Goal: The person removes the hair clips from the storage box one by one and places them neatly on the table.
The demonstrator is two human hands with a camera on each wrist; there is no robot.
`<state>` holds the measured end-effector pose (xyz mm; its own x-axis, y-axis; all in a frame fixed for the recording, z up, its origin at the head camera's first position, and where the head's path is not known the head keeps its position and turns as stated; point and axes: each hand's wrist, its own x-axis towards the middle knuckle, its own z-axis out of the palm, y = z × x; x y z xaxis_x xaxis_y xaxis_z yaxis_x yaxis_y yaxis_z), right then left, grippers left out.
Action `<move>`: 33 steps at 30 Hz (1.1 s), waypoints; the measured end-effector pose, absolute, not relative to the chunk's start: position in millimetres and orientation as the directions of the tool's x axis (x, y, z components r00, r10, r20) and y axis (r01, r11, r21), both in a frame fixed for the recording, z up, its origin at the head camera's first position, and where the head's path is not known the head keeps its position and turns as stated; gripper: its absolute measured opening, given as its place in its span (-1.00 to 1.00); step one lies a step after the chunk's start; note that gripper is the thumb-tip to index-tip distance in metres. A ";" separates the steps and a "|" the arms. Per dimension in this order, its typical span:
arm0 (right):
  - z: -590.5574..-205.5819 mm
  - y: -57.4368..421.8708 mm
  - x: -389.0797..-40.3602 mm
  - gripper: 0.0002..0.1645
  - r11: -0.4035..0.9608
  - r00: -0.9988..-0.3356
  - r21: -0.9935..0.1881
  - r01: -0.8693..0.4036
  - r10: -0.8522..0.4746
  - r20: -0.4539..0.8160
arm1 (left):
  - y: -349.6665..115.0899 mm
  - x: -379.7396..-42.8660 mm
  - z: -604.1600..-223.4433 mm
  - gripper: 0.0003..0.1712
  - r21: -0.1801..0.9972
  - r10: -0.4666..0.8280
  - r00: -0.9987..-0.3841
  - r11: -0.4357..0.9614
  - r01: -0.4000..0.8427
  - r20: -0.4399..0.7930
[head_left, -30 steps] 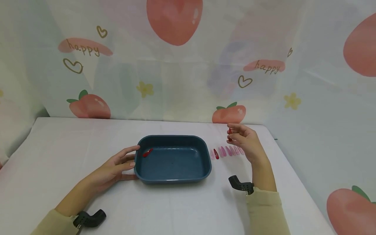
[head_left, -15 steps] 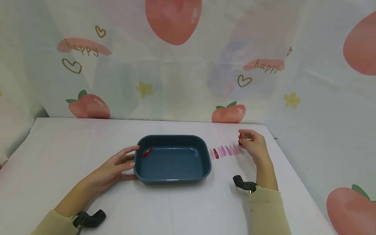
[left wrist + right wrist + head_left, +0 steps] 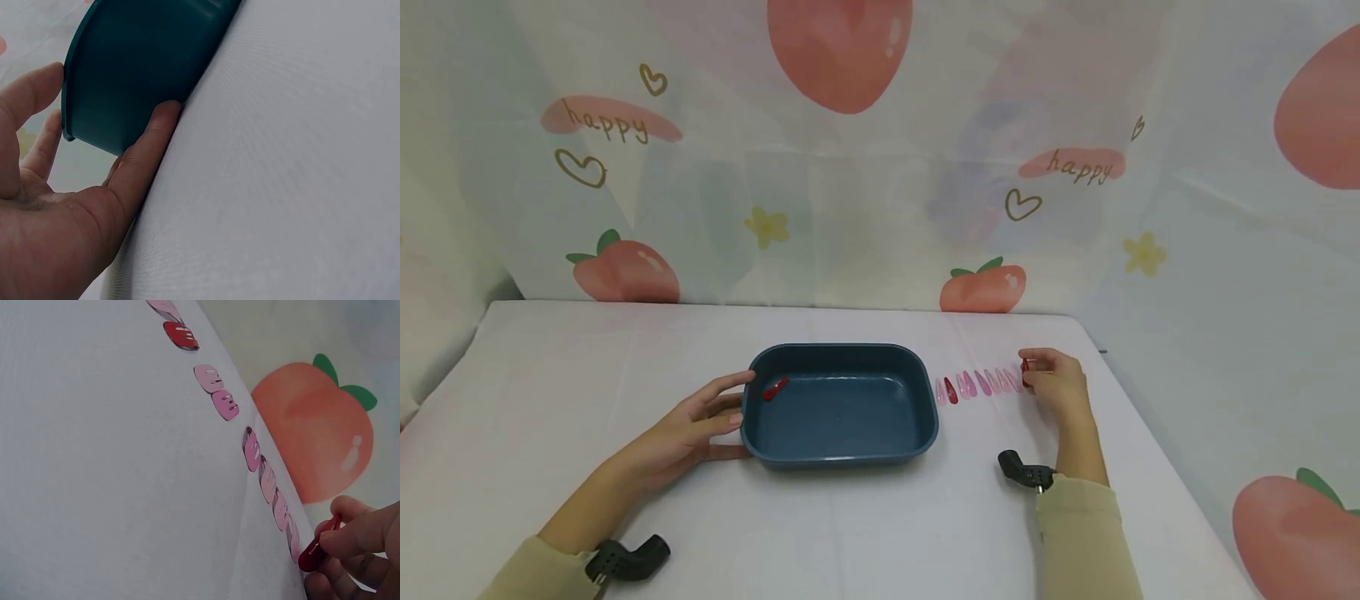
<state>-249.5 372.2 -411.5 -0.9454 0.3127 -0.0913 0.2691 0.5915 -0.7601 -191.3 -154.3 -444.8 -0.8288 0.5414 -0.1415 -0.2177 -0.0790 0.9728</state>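
My right hand pinches a red snap hair clip between thumb and fingers, low over the table at the right end of a row of hair clips. That row runs to the right from the bin and holds several pink hair clips and one red hair clip. At the left end of the dark blue plastic bin, my left hand rests with spread fingers touching its rim and outer wall. Another red hair clip lies inside the bin, near its left wall.
A white cloth covers the table, whose far edge meets a fruit-printed backdrop. The table's right edge runs close beside the right forearm. Black curved wrist mounts stick out from both sleeves.
My right hand has moved right and down with the red hair clip, from above the row to its right end. The left hand and the bin stay in place.
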 end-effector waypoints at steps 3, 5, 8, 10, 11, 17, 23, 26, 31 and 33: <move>-413.5 373.0 -251.4 -0.53 0.599 -0.941 -0.745 0.294 0.320 -0.114 | -153.9 -192.2 -445.1 -0.29 0.973 0.546 -0.827 -0.087 -0.216 -0.135; -415.4 373.2 -251.3 -0.53 0.614 -0.941 -0.732 0.296 0.319 -0.113 | -154.3 -192.1 -445.4 -0.29 0.972 0.549 -0.825 -0.090 -0.217 -0.133; -416.2 372.4 -250.2 -0.53 0.627 -0.940 -0.719 0.298 0.323 -0.108 | -154.7 -192.0 -445.6 -0.29 0.972 0.552 -0.823 -0.091 -0.218 -0.133; -416.2 372.7 -249.5 -0.54 0.639 -0.942 -0.712 0.290 0.322 -0.094 | -154.7 -192.1 -445.6 -0.29 0.972 0.552 -0.823 -0.092 -0.217 -0.132; -416.0 372.9 -249.4 -0.54 0.641 -0.943 -0.712 0.285 0.321 -0.088 | -154.7 -192.1 -445.6 -0.29 0.972 0.551 -0.824 -0.090 -0.217 -0.133; -408.5 367.0 -250.4 -0.55 0.591 -0.946 -0.768 0.246 0.319 -0.058 | -154.2 -191.6 -445.1 -0.29 0.974 0.542 -0.829 -0.073 -0.213 -0.141; -389.7 341.8 -250.0 -0.52 0.396 -0.976 -0.909 0.126 0.214 -0.041 | -154.3 -191.1 -445.2 -0.28 0.974 0.543 -0.829 -0.081 -0.209 -0.133; -380.0 327.6 -249.0 -0.51 0.314 -0.995 -0.949 0.018 0.097 0.013 | -153.9 -191.7 -445.8 -0.28 0.975 0.546 -0.828 -0.086 -0.206 -0.127; -369.6 294.6 -246.9 -0.56 0.226 -0.997 -0.971 -0.073 -0.052 0.063 | -154.8 -192.0 -447.0 -0.30 0.972 0.547 -0.827 -0.092 -0.216 -0.132; -365.9 278.5 -245.2 -0.56 0.218 -0.992 -0.972 -0.087 -0.104 0.066 | -154.7 -192.2 -446.8 -0.30 0.971 0.541 -0.830 -0.094 -0.220 -0.136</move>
<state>-245.2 278.5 -365.9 -0.9924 -0.1042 0.0658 -0.0873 0.2181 -0.9720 -192.2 -154.7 -446.8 -0.8299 0.5411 -0.1357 -0.2200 -0.0938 0.9710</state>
